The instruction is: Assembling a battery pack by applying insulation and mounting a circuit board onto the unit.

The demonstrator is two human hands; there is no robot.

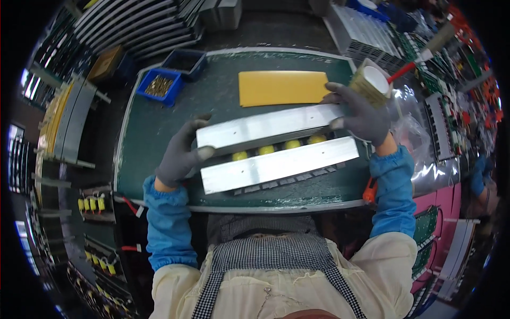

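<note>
Hardware [158, 86], small and brass-coloured, fills a blue bin [169, 99] beyond the left hand [183, 150], toward its outer side. Against that bin stands a darker bin [200, 57], its contents too dim to make out. Just beyond the right hand [366, 116] is a pale tub [366, 91] with a white round top or filling; a red stick [402, 72] slants outward from it.

Both hands, in grey gloves, grip opposite ends of an upper silver bar [268, 128], thumbs on the near side, fingers behind. Nearer the body lies a lower silver bar [281, 166], with yellow round parts [265, 150] showing between the two.

Underneath spreads a green worktable [146, 141] with a pale edge. A yellow sheet [281, 87] lies past the bars, close to the right fingertips. An orange-handled tool [370, 190] sits below the right wrist. Racks [69, 125] line the room outside the left hand; stacked metal panels [138, 24] rise beyond it.
</note>
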